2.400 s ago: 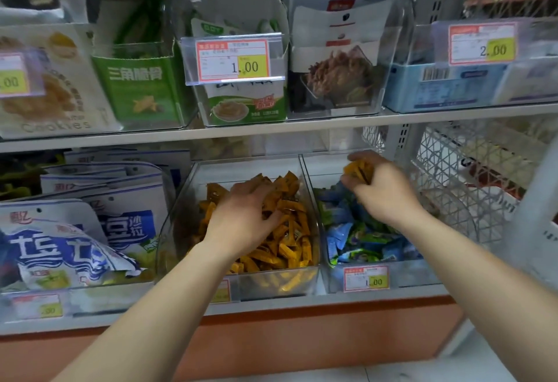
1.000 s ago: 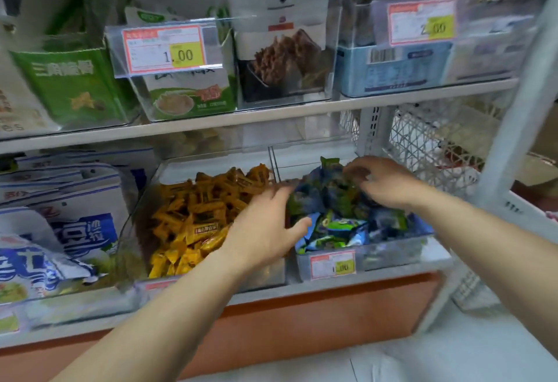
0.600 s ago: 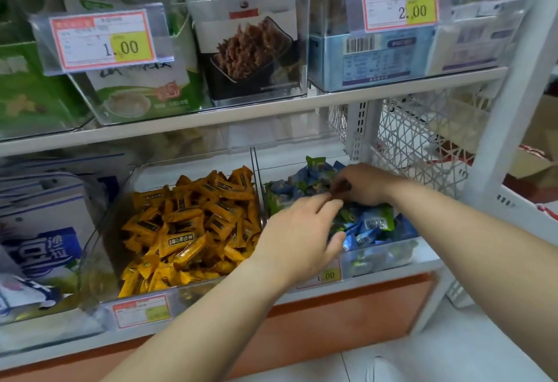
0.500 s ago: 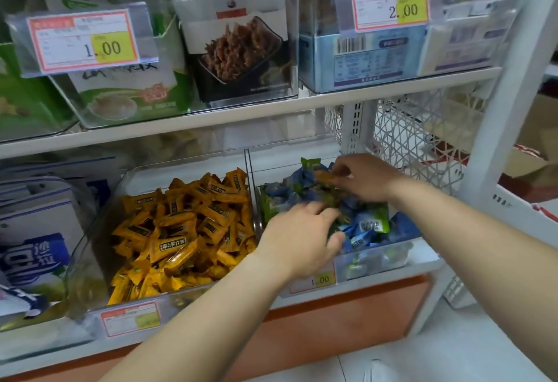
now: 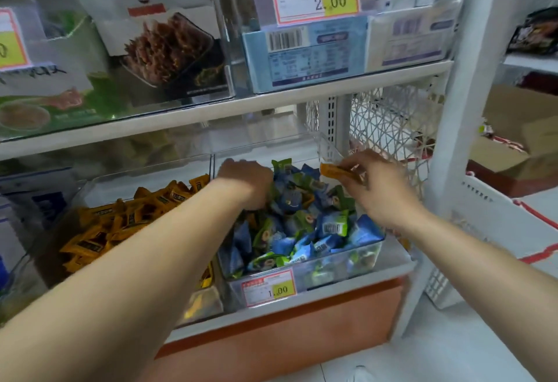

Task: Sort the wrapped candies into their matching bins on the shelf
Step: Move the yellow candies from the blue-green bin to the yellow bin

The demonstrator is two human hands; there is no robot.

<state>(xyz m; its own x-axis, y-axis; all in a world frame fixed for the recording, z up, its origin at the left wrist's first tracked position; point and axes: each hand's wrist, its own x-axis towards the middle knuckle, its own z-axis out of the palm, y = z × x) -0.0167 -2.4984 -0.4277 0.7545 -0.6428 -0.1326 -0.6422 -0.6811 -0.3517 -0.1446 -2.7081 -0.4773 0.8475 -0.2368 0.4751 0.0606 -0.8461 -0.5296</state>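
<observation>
An orange wrapped candy [image 5: 335, 171] sits pinched in the fingers of the right hand [image 5: 380, 188], above the back right corner of the clear plastic bin [image 5: 332, 273] of blue and green wrapped candies [image 5: 302, 224] on the lower shelf [image 5: 395, 256]. The left hand [image 5: 247, 182] digs knuckles-up into that pile, its fingers buried and their hold impossible to tell.

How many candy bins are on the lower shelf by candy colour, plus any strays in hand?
Orange candy bin: 1
Blue-green candy bin: 1
Stray orange candy, pinched by right hand: 1
Total: 3
</observation>
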